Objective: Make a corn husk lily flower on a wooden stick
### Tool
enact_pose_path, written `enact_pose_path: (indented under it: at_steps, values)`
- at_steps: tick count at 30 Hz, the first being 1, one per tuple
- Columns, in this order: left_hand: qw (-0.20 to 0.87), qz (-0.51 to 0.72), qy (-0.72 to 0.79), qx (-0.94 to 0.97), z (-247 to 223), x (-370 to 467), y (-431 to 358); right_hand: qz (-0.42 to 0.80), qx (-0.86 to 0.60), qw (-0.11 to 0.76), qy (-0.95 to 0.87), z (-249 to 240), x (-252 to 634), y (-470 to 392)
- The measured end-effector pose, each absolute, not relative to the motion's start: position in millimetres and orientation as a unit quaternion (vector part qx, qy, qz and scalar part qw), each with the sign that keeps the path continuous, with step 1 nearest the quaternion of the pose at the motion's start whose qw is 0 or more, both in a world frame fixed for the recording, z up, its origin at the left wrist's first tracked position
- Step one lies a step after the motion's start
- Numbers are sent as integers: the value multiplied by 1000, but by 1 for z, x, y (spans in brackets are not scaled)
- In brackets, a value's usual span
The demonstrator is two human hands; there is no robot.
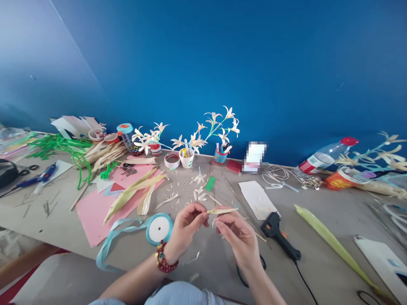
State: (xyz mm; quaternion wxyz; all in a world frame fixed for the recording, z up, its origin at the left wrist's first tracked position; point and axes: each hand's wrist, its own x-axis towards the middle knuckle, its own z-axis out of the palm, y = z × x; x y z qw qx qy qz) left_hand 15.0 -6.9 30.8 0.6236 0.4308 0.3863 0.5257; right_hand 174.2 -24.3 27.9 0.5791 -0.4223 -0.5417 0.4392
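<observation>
Head view: above the grey flat table, the left hand pinches a slim yellow-green husk strip; the right hand curls against it, grip unclear. Cream star-shaped flowers stand assembled along the back edge; loose white petals lie unjoined.

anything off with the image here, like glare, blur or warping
Head view throughout: the blue wall looks washed out toward the upper left; the bottle near the right edge looks stretched, probably lens distortion; pixelation covers a bright white object; the left hand and right hand look reasonably clear.
</observation>
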Motion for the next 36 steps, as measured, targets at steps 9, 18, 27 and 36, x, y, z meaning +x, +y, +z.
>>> enact_pose_path:
  at_steps: [9, 18, 27, 36]
  values:
    - [640, 507, 359, 452, 40, 15, -12, 414, -406, 588, -564, 24, 172, -21]
    - [666, 480, 351, 450, 36, 15, -18, 326, -414, 600, -602, 32, 175, -21]
    - [651, 511, 376, 416, 37, 17, -18, 378, -431, 558, -600, 38, 185, -23]
    - [608, 571, 399, 382, 32, 21, -17, 442, -482, 452, -607, 33, 168, -45]
